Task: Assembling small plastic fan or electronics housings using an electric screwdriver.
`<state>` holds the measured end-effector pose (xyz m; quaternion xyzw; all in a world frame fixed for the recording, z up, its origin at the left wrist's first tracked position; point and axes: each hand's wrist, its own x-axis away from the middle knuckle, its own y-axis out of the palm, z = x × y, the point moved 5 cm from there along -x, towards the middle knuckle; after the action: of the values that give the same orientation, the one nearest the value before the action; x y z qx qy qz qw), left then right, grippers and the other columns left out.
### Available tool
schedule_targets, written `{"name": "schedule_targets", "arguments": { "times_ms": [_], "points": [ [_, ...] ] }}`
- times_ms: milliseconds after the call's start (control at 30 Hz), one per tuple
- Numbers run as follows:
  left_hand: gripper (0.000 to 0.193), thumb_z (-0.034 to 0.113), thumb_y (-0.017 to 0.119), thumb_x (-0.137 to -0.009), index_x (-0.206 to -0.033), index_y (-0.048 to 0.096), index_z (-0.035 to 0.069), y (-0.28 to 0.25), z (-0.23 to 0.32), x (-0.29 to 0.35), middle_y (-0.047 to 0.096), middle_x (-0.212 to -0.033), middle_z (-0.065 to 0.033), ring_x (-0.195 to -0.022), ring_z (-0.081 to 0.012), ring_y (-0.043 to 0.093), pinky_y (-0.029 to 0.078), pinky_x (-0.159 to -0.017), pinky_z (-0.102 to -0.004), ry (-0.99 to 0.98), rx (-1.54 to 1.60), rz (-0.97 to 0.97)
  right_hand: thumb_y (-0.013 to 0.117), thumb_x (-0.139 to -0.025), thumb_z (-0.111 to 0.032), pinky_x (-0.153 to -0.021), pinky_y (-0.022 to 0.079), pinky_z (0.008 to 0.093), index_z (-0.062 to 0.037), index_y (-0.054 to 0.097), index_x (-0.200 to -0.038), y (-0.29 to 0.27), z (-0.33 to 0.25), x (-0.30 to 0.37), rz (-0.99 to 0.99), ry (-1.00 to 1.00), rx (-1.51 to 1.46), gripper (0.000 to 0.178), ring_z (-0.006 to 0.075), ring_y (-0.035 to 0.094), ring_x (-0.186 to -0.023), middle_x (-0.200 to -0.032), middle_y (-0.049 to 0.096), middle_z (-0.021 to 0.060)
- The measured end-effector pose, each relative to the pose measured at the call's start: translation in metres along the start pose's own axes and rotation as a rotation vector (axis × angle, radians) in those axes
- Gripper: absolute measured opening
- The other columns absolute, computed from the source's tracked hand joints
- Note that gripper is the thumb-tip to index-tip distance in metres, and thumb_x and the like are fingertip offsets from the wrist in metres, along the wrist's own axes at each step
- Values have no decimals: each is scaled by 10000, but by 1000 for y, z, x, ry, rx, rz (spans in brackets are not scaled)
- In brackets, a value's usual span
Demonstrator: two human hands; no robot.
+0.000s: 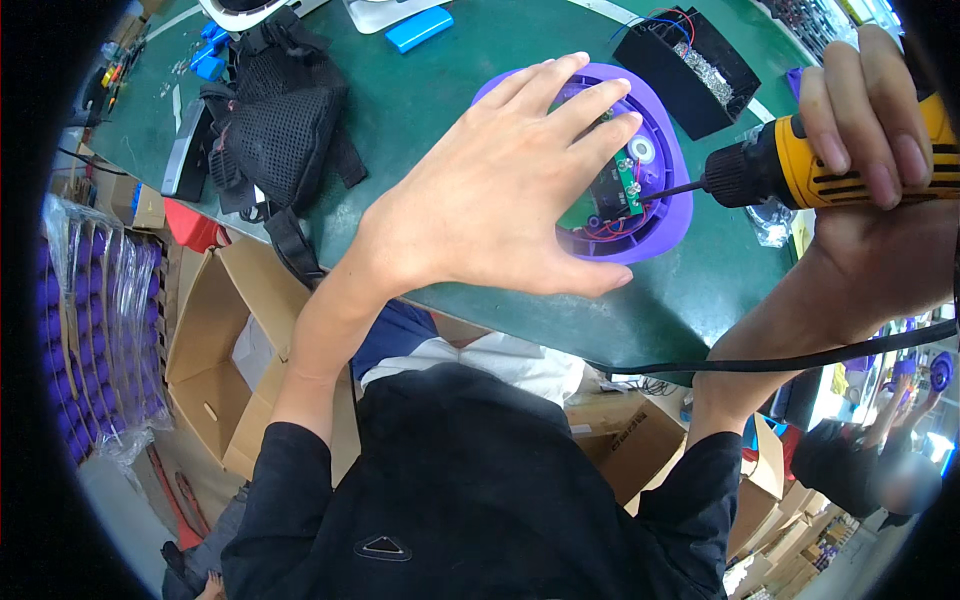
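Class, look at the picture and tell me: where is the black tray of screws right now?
In the head view, the black tray of screws sits at the far right of the green table, just behind the purple housing and above the yellow electric screwdriver.

Round purple shell [668, 215] lies open-side up, green circuit board [622, 183] inside.

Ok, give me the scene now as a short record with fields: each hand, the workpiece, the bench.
left hand: spread flat on the purple shell, pressing it down
right hand: gripping the yellow electric screwdriver
screwdriver bit: pointing into the shell beside the green circuit board
purple shell: round, open side up, red wires inside
bench: green mat; black mesh bag at left, black tray of screws behind the shell
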<state>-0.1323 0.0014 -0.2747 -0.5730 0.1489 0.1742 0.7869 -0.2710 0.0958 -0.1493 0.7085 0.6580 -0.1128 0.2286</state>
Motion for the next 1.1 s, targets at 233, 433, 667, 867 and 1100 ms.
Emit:
{"name": "schedule_targets", "arguments": {
  "times_ms": [233,433,667,867,1100],
  "points": [
    [887,563,761,-736,-1393,569,-1,1,0,0,473,-1517,-224,-1449,-443,387,301,-1221,-512,0,16,12,513,-1038,-441,-570,554,333,-83,328,-1396,13,10,-2,4,36,-44,539,159,620,-575,-728,593,4],
    [879,558,758,-746,-1383,570,-18,0,0,0,477,-1507,-235,-1441,-453,390,313,-1211,-518,23,-11,14,432,-1062,-512,-512,532,302,-69,379,-1346,11,15,-9,4,63,-84,530,144,594,-517,-679,575,-1],
    [896,546,798,-750,-1436,526,38,-3,-2,-3,457,-1529,-185,-1471,-419,356,319,-1195,-534,25,-20,-21,344,-1077,-596,-406,467,256,-47,463,-1206,15,18,-30,154,-5,37,576,113,522,-412,-577,512,-16],
    [441,317,769,-861,-1208,703,53,-20,-14,-17,613,-1305,-133,-1286,-341,538,451,-1086,-424,92,189,41,321,-1042,-682,-281,369,219,-26,562,-973,4,17,-34,251,-243,153,703,77,390,-288,-443,387,-44],
    [154,171,732,-849,-922,731,35,-21,6,-40,627,-964,-72,-977,-297,618,514,-850,-406,271,188,-105,371,-1014,-709,-277,380,233,-29,585,-966,1,-4,-16,554,-225,173,715,77,413,-304,-458,406,-43]
  ]
}}
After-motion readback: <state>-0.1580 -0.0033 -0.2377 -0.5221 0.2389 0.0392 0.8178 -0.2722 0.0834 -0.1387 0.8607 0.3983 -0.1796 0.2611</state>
